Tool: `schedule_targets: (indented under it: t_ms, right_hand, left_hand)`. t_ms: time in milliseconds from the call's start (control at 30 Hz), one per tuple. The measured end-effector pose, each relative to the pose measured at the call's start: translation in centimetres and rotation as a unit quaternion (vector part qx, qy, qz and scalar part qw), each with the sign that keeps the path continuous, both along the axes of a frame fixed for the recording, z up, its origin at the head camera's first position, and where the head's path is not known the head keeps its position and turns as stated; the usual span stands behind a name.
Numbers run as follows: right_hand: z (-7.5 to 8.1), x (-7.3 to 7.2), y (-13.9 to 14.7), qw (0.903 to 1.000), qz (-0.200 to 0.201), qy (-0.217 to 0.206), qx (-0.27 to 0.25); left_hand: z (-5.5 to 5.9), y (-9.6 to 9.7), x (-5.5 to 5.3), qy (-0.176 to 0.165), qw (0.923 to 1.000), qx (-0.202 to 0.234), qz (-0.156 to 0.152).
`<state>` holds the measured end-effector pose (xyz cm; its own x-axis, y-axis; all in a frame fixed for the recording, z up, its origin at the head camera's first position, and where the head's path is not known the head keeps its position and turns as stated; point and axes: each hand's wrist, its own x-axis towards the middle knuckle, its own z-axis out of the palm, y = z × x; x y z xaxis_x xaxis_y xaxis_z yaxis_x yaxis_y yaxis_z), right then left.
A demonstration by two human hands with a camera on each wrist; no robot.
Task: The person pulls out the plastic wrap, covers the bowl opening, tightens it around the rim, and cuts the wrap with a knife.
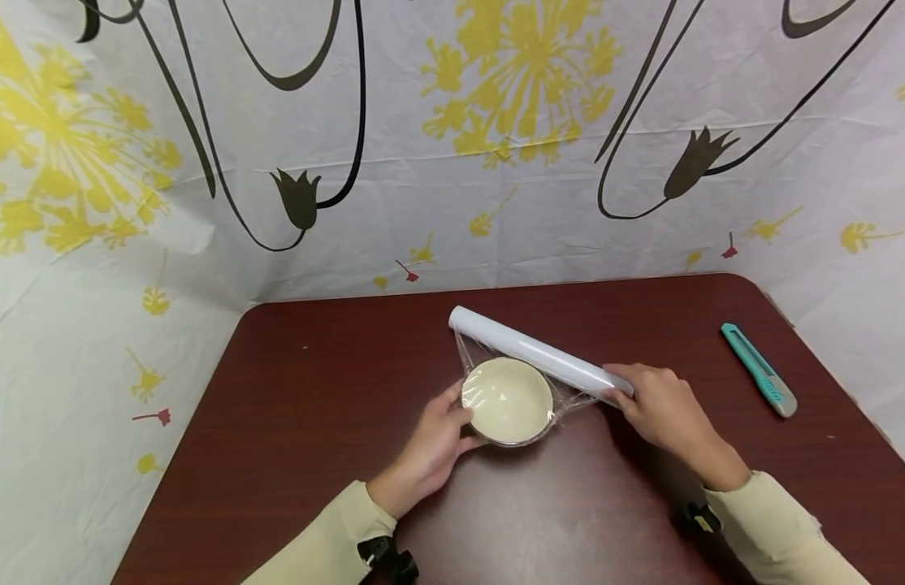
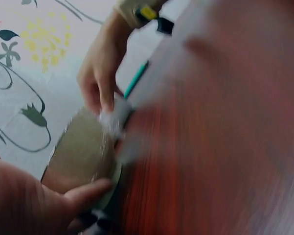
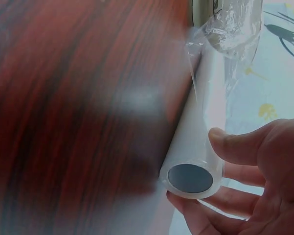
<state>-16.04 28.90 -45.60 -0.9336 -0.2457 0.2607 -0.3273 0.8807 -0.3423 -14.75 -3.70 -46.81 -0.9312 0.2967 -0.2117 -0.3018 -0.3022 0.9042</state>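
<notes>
A cream-coloured bowl (image 1: pixel 508 401) sits tilted at the middle of the table, with clear plastic film stretched over its mouth. My left hand (image 1: pixel 434 439) grips its left side, thumb over the rim. From the bowl the film (image 3: pixel 237 32) runs up to a long white roll of cling film (image 1: pixel 529 345), which slants just beyond the bowl. My right hand (image 1: pixel 660 410) holds the roll's right end, thumb on one side and fingers beneath. The roll's hollow core (image 3: pixel 190 178) faces the right wrist view. The left fingers behind the bowl are hidden.
A teal utility knife (image 1: pixel 759 370) lies at the right of the dark red-brown table (image 1: pixel 313 455). Behind the table and at both sides hangs a white cloth (image 1: pixel 394 203) printed with flowers. Both wrists carry black straps.
</notes>
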Motion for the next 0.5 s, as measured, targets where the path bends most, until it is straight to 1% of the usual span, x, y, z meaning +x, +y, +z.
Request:
schedule_targets:
  t_ms: [200, 333, 400, 500]
  right_hand:
    - [0.1, 0.8, -0.4, 0.9999, -0.012, -0.002, 0.012]
    - [0.0, 1.3, -0.6, 0.9996, -0.021, 0.001, 0.017]
    - [-0.1, 1.4, -0.7, 0.9995, -0.022, 0.002, 0.021]
    - [-0.2, 1.7, -0.9, 0.9993, -0.021, 0.006, 0.029]
  left_hand:
    - [0.0, -1.2, -1.9, 0.012, 0.9989, -0.026, -0.036]
    - [-0.1, -1.9, -3.2, 0.013, 0.9975, -0.039, -0.058]
    - [-0.1, -2.1, -3.8, 0.012, 0.9967, -0.047, -0.065]
    - [-0.1, -2.3, -4.6, 0.008, 0.9959, -0.062, -0.066]
